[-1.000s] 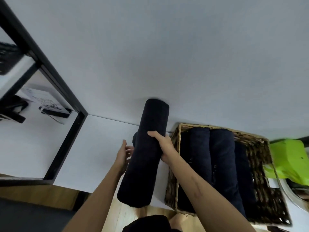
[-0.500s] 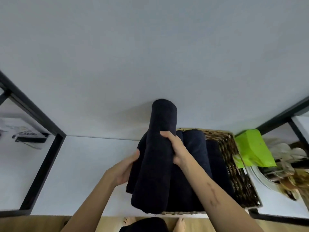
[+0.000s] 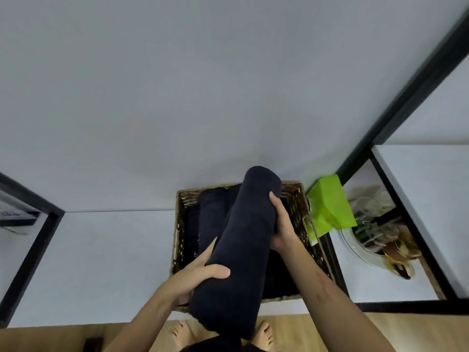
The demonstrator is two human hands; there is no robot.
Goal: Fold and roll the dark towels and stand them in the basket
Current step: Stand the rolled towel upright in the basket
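I hold a dark rolled towel (image 3: 243, 240) lengthwise over the brown wicker basket (image 3: 180, 224). My left hand (image 3: 200, 273) grips the roll near its lower end, thumb on top. My right hand (image 3: 283, 228) holds its right side higher up, fingers wrapped around it. Inside the basket, other dark rolled towels (image 3: 210, 219) show to the left of the held roll. The roll and my arms hide most of the basket's inside.
The basket stands on a white shelf (image 3: 101, 262) against a white wall. A bright green pack (image 3: 330, 207) sits just right of the basket. Black frame bars (image 3: 406, 102) divide the shelves; a dish with clutter (image 3: 375, 237) lies further right. My bare feet show on the wooden floor below.
The roll has moved right, from beside the basket to above it. My left hand has shifted down to grip its lower part. The view has swung right.
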